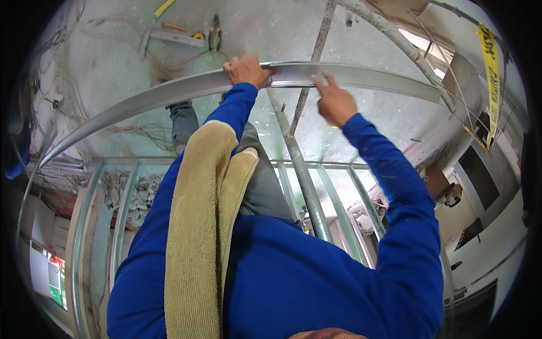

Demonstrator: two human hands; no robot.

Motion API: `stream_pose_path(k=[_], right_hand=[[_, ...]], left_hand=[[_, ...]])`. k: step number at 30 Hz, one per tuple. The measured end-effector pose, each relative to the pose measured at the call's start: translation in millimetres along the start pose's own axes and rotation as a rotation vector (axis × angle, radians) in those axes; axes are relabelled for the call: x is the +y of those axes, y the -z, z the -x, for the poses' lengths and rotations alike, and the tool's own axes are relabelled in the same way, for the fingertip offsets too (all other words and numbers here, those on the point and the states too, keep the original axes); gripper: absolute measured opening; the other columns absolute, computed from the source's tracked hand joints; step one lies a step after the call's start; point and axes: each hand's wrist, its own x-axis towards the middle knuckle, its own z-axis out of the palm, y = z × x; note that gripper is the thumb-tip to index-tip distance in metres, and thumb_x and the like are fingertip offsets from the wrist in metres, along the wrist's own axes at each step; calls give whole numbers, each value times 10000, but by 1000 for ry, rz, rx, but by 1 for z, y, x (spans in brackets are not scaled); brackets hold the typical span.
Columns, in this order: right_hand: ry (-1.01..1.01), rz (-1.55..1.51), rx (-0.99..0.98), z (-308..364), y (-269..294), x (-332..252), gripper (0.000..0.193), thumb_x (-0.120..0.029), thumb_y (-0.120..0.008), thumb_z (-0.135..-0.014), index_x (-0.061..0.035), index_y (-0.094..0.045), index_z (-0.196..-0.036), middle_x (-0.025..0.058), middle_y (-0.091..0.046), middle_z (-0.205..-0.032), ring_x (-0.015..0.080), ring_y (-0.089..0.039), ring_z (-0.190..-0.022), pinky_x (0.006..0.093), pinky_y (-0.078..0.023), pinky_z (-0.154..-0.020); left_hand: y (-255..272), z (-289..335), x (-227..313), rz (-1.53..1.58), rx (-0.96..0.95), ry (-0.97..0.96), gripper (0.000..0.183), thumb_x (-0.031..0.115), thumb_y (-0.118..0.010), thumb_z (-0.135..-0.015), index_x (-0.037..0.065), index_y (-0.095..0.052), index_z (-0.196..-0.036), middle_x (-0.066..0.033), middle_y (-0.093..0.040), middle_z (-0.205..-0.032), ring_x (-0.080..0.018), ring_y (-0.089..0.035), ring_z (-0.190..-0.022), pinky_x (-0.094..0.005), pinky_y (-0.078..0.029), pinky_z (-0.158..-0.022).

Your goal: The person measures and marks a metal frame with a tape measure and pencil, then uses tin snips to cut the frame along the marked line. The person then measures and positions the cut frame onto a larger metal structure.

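Observation:
A long, thin metal channel (164, 90), silvery and bowed by the lens, spans the view from far left to right. My left hand (247, 72) is closed over its upper edge near the middle, thumb pointing right along the metal. Just in front of the channel's right-hand stretch is my right hand (337, 104). Two of its fingers stretch toward the metal, their tips smeared by motion; the others look curled. Whether those fingertips touch the channel I cannot tell, and I make out nothing held in them.
On the dusty floor beyond lie pliers (215, 35), a yellow tape measure (198, 36) and a short metal piece (176, 39). Steel pipes (305, 181) slant nearby. Metal studs (123, 212) stand below. Yellow warning tape (490, 85) hangs at right. A tan towel (195, 237) drapes over me.

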Motion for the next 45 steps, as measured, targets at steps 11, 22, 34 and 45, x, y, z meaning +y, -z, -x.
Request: stream_pose_path(k=[11,22,34,45], right_hand=[[-130,-56,0,-19,-42,-15,535,-127,-496,-848,-29,-455,-1373,264,-353,-1492,416,-683,-874,474,-563,-759],[-232,-97,18,-30,-49,-32,373,-156,-486,-875,-1,-583,-1200,316,-351,-1468,426,-683,-902,499,-555,-810],[-204,-752,-49,-24,4,-43,296,-199,-629,-812,6,-670,-1022,149,-696,-871,290,-673,-802,367,-538,-722],[-203,-1797,-461,-129,61,-147,464,-560,-562,-927,-101,-602,-866,17,-589,-631,155,-587,-492,317,-523,-480]], left_hand=[[4,3,5,-17,-23,29,674,703,-737,-648,105,-725,-957,-108,-696,-1008,-310,-573,-1070,-455,-328,-940],[2,5,1,-41,-23,-9,742,755,-705,-628,105,-729,-985,-104,-693,-1033,-299,-566,-1086,-467,-334,-944],[8,11,-16,31,28,-81,739,640,-744,-686,91,-628,-1167,-123,-595,-1203,-312,-494,-1187,-473,-342,-987],[-5,161,-197,117,231,236,574,426,-752,-716,54,-605,-1128,-156,-513,-1238,-357,-454,-1170,-534,-356,-954]])
